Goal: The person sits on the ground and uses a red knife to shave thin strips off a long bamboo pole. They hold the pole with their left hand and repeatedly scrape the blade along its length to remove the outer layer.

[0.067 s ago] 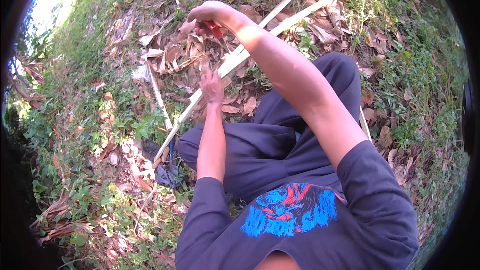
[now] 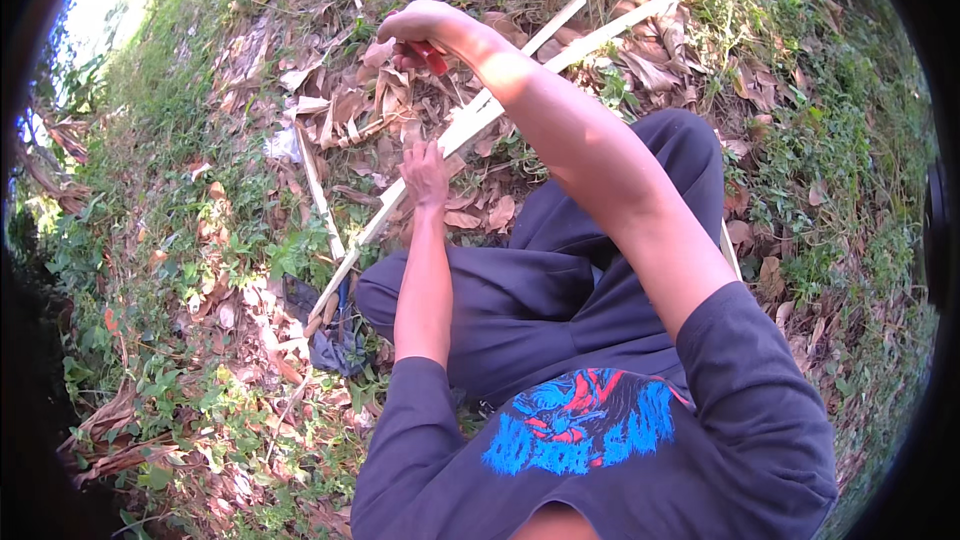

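Note:
A long pale wooden strip [image 2: 605,32] slants over the ground from the lower left to the upper right. My left hand [image 2: 425,176] is closed on it near its middle, fingers pointing away from me. A second pale strip [image 2: 560,18] lies close beside it and diverges from it at the far end. Beyond my left hand, my right hand [image 2: 412,37] is bent at the wrist and closed around a red-handled tool [image 2: 434,60]. The rest of that tool cannot be made out behind the hand, and my right forearm crosses over both strips.
Dry brown leaves [image 2: 655,65] and green grass [image 2: 220,130] cover the ground. Left of the strip lies another thin stick [image 2: 318,190], with a white crumpled scrap [image 2: 283,145] by its far end. A dark crumpled cloth or bag [image 2: 338,352] sits beside my crossed legs [image 2: 470,290].

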